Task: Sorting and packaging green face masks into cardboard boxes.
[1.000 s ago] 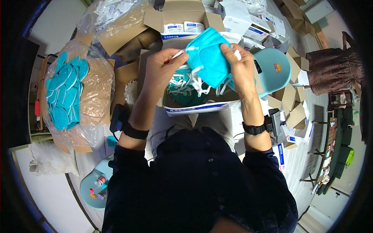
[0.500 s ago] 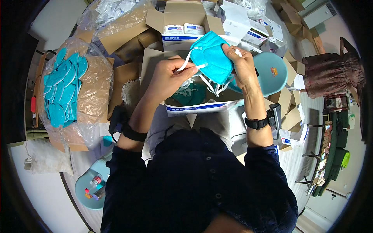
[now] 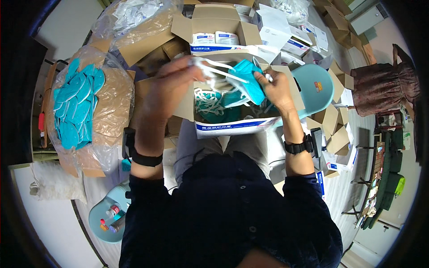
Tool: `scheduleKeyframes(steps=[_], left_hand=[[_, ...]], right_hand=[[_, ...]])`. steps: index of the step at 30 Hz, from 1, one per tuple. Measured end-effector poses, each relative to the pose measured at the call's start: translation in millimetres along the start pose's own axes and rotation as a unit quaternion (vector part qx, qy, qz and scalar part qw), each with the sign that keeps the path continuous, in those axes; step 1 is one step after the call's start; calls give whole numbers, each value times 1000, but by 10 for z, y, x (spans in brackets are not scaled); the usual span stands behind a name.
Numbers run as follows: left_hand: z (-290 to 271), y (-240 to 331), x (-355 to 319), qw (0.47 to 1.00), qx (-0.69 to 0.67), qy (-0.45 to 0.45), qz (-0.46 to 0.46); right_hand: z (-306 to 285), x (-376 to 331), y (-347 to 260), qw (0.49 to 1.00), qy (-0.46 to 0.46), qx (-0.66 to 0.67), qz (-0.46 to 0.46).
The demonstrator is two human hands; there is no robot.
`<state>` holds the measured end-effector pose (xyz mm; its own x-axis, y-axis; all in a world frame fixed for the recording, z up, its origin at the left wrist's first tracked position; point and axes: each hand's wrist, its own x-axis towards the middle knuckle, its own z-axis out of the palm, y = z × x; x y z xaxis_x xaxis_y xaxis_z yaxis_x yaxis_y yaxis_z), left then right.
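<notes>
A teal face mask (image 3: 250, 81) with white straps is gripped at its right side by my right hand (image 3: 278, 88). My left hand (image 3: 175, 78), smeared by motion, is closed on the white straps (image 3: 214, 67), which are drawn out to the left of the mask. Both hands are above an open cardboard box (image 3: 237, 128) with a blue stripe along its front. Inside it lie teal masks (image 3: 210, 109) with tangled white straps.
Left stands a plastic-lined carton (image 3: 117, 107) bearing a heap of teal mask pieces (image 3: 77, 105). Another open box (image 3: 216, 20) holds white packets behind. A light-blue stool (image 3: 315, 91) is at right; a second stool (image 3: 100, 210) with bottles is at lower left.
My left hand has moved up and left, pulling the straps out. The mask has tilted and shifted slightly lower right in my right hand. More of the box's contents show.
</notes>
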<state>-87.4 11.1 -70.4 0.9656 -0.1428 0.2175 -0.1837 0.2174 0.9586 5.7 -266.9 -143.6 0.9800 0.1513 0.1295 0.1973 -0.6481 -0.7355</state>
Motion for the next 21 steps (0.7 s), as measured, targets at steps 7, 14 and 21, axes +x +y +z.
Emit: scheduleKeyframes(steps=[7, 14, 21], left_hand=[[180, -265, 244, 986, -64, -78, -136], [346, -407, 334, 953, -118, -114, -254], [576, -364, 364, 960, 74, -123, -240]], right_hand=[[-109, -121, -108, 983, 50, 162, 69], [-101, -244, -489, 944, -170, 259, -115], [6, -298, -392, 951, -169, 221, -139]])
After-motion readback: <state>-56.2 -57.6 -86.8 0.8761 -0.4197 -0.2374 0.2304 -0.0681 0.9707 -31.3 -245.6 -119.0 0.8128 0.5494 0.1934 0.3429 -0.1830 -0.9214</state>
